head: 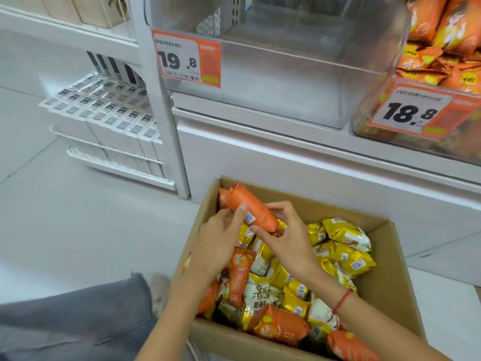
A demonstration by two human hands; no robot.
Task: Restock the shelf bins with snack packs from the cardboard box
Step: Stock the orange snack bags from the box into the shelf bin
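Note:
An open cardboard box (390, 277) on the floor holds several orange and yellow snack packs (343, 246). Above its far left corner I hold one orange snack pack (247, 204) with both hands. My left hand (221, 241) grips its near side, thumb by the barcode. My right hand (283, 235) pinches its lower end. A clear shelf bin (286, 82) with a 19.8 price tag stands nearly empty above. To its right, a second bin (390, 100) tagged 18.8 is filled with orange packs.
A white shelf base (299, 162) runs behind the box. A white upright post (161, 113) divides it from a left rack of small white boxed goods (109, 110). My grey-trousered leg (78, 321) is at the lower left on the pale tiled floor.

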